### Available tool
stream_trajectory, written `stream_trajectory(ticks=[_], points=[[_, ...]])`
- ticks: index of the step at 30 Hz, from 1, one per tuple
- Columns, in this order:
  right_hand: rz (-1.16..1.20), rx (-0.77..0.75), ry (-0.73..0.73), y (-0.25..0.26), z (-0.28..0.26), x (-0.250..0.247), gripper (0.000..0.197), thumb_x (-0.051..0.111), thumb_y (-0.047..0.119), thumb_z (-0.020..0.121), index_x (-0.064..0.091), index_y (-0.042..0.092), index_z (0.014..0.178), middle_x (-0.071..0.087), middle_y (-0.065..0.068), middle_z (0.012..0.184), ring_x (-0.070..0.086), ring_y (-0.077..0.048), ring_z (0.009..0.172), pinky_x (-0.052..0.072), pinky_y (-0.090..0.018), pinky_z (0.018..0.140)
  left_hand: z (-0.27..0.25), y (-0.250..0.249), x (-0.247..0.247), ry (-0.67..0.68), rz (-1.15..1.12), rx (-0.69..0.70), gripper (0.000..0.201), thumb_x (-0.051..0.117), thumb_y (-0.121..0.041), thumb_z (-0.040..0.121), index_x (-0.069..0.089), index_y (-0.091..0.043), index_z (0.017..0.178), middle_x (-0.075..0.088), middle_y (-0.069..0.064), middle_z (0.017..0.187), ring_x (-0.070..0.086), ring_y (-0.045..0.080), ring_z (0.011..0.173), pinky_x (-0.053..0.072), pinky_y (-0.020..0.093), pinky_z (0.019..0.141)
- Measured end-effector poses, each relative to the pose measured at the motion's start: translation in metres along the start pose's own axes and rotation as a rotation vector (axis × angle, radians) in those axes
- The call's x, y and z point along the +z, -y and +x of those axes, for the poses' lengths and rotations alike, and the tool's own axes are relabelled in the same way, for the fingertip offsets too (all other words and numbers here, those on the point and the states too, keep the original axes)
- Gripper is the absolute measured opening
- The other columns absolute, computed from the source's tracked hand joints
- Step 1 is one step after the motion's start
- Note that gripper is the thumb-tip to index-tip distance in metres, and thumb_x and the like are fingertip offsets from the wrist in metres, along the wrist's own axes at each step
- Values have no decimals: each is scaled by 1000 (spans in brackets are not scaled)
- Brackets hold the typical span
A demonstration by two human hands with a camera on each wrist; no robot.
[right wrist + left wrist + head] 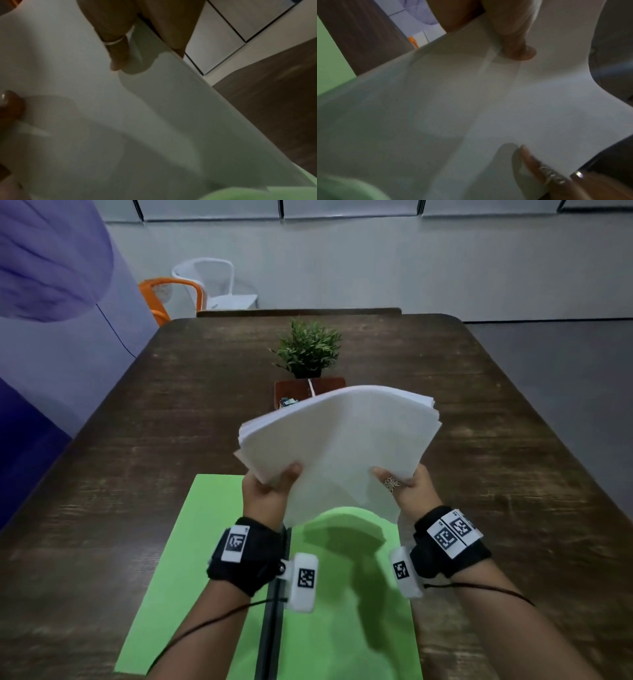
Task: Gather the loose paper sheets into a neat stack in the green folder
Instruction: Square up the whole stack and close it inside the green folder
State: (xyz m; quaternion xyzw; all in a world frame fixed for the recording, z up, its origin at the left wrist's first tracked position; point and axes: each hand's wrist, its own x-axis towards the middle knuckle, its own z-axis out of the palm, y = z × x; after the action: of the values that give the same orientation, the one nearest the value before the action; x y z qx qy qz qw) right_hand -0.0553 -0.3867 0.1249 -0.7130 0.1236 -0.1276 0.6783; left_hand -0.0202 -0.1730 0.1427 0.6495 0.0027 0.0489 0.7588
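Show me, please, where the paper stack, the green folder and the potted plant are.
paper stack (339, 436): head view, middle of the top sheet.
green folder (191, 542): head view, bare left flap.
potted plant (308, 347): head view, its leaves.

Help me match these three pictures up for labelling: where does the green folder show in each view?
Head: the green folder lies open on the table at bottom centre, below both hands.
Left wrist: a green strip at the left edge, beside the table.
Right wrist: a green patch in the bottom right corner.
Shared landmark: the white paper stack, which fills the middle of both wrist views.
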Motion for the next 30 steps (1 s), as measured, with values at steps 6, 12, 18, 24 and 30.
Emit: stream_trajectory(ticks=[6,12,18,24,30], points=[[129,34,-85,4,-6,-5,50,75,-13,64,57,0,108,73,5,84,68,-4,77,53,-17,65,1,2,-3,48,134,49,36,74,1,73,51,-14,96,65,-4,91,62,-5,77,52,16,69],[117,40,-98,18,-3,-6,40,72,-19,63,60,6,92,70,6,75,66,2,67,52,-16,59,-3,-7,13,-30,166,42,47,67,-14,83,46,5,121,52,5,89,54,6,74,40,0,54],[168,22,-221,27,-9,2,31,75,-7,69,60,-2,96,65,0,84,63,7,61,52,-20,67,-1,-20,28,-119,104,191,19,61,-14,88,57,-22,105,68,0,91,67,11,83,54,28,76],[176,-51,-296,32,-18,10,33,75,-2,72,60,-1,102,66,2,85,63,7,64,53,-12,65,-9,-28,36,-144,149,421,29,59,-40,82,55,-26,107,67,4,95,65,18,90,53,32,81],[67,0,-156,23,-26,12,66,89,34,52,57,25,109,68,-5,106,65,-25,101,51,-49,91,-6,-26,25,-127,26,236,43,46,-57,79,62,-19,94,64,-7,81,60,9,78,48,28,74]])
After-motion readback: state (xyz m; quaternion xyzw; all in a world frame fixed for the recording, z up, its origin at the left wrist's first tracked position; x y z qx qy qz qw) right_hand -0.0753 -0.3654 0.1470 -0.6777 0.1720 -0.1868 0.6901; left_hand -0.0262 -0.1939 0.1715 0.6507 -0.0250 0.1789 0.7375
